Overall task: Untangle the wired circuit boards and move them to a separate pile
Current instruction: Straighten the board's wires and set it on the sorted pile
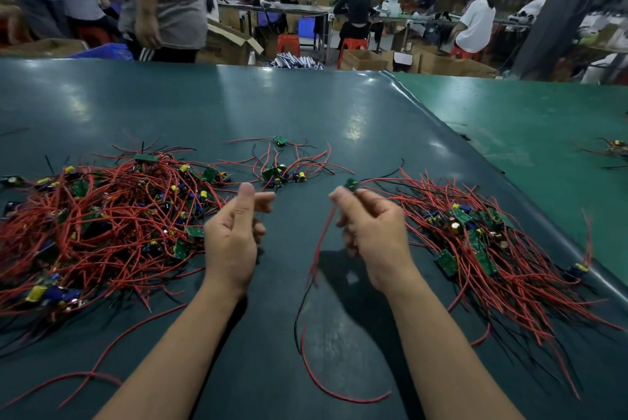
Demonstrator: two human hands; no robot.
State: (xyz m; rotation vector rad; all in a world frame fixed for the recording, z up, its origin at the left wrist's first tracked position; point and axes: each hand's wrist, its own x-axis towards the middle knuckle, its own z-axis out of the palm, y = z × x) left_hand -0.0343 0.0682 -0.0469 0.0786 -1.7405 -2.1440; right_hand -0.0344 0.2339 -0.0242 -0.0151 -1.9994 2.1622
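Freed board heads for the right-edge pile

Right hand (pixel 370 229) pinches one circuit board (pixel 351 184); left hand (pixel 234 232) hangs loose, empty; trailing wires (pixel 317 260) should clear the desk (pixel 306 107) first.

I am in a factory assembly hall. My counter (pixel 306 107) is a long bench under a dark green mat, with heaps of small circuit boards on red wires near its left edge (pixel 102 222) and its right edge (pixel 492 243). Beyond the far edge, other workers (pixel 355 8) sit on red plastic stools (pixel 353 45) at rows of benches, among open cardboard boxes (pixel 365 59) and a blue crate (pixel 102 52).
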